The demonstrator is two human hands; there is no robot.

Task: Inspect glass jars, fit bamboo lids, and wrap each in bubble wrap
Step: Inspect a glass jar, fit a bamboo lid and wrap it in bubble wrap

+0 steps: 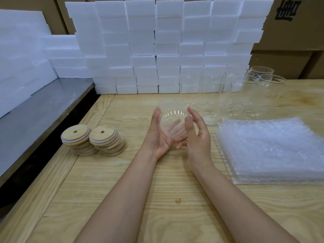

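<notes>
Curled hands (pixel 158 137) (pixel 199 135) around glass jar (pixel 172 116)

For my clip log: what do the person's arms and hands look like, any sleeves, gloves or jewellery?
Both forearms are bare to the frame's bottom edge; no sleeve shows. The left hand and right hand are ungloved, with no ring, watch, band or marking visible.

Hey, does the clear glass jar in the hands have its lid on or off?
Off. Fingers of the left hand show through the clear glass jar; the round bamboo lids lie stacked on the wooden table.
</notes>
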